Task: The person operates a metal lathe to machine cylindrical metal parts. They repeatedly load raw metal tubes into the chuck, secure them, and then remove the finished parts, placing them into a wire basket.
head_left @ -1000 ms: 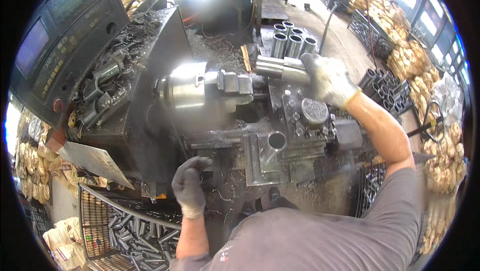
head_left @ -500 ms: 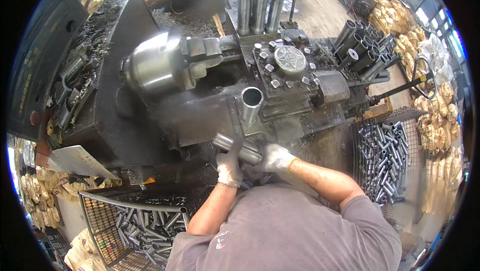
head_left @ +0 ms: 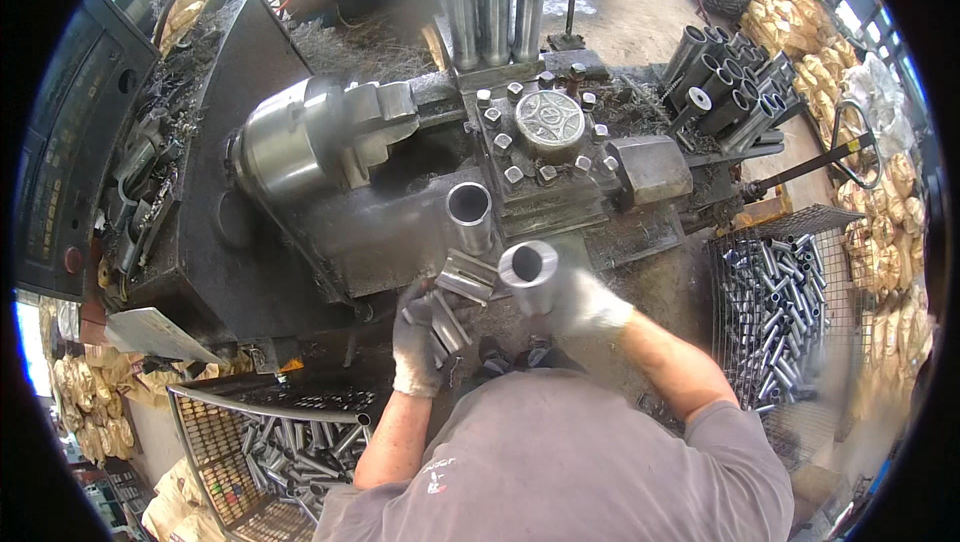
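Note:
My gloved left hand (head_left: 417, 337) is closed on a split metal sleeve (head_left: 447, 328). Its second half-shell (head_left: 467, 278) lies spread beside it, hollow side showing; whether the halves are joined I cannot tell. In my gloved right hand (head_left: 592, 304), smeared by motion, is a short metal tube (head_left: 527, 272), its open end facing up. The tube is apart from the sleeve, just right of it. Another metal tube (head_left: 470, 222) stands upright on the lathe's near ledge, beyond both hands. The lathe chuck (head_left: 300, 137) is left of it, its jaws without a tube.
Several tubes (head_left: 494, 22) stand upright behind the round-topped tool post (head_left: 550, 120). More tubes (head_left: 725, 92) are bunched at the far right. Wire baskets of short tubes stand at lower left (head_left: 215, 442) and right (head_left: 730, 342). A lever (head_left: 810, 164) juts out right.
The sleeve around the tube has come apart into two halves, kept at my left hand. My right hand has drawn the tube out and turned it upright, to the right.

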Tool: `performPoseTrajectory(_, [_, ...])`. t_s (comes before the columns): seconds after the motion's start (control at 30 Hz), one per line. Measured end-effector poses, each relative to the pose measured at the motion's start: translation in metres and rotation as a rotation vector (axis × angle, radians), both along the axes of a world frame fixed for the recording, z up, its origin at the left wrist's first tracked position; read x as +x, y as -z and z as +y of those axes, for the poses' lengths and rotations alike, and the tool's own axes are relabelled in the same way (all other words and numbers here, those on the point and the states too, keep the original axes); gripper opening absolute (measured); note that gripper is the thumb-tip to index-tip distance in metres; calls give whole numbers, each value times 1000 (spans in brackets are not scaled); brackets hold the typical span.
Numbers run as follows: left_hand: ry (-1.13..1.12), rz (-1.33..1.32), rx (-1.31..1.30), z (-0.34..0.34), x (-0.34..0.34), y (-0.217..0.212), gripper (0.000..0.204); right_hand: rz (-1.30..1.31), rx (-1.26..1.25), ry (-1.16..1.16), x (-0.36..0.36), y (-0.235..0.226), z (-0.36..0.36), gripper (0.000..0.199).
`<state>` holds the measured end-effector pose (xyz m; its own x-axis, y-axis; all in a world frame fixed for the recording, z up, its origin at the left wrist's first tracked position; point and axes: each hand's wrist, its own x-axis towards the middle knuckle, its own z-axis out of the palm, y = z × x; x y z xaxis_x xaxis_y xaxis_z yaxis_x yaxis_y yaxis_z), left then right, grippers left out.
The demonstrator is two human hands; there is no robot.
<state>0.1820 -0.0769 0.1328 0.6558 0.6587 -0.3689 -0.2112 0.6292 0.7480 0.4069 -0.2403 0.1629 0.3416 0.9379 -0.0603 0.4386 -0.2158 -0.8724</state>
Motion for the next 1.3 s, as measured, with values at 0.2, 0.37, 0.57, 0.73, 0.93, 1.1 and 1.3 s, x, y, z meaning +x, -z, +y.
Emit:
performPoseTrajectory(0.2, [-171, 341, 1652, 43, 119, -43, 73, -37, -207, 300, 46, 3, -13, 38])
performPoseTrajectory(0.37, [-97, 365, 1124, 89, 91, -11, 55, -394, -335, 94, 13, 7, -34, 43])
performPoseTrajectory(0.57, [-239, -195, 174, 109, 30, -4, 79, -568, -328, -28, -61, 45, 79, 33])
performPoseTrajectory(0.73, [-51, -400, -62, 106, -12, 31, 88, -175, -286, 58, -42, -6, 98, 37])
performPoseTrajectory(0.93, [-119, -339, 25, 36, 41, -23, 89, 257, -521, -47, -40, -77, 112, 82])
performPoseTrajectory(1.1, [356, -223, -55, 77, 70, -54, 88, 329, -264, 116, -40, -77, 93, 83])
performPoseTrajectory(1.3, [911, 261, 732, 129, 146, -43, 60, -269, 265, -222, 38, -199, 101, 75])
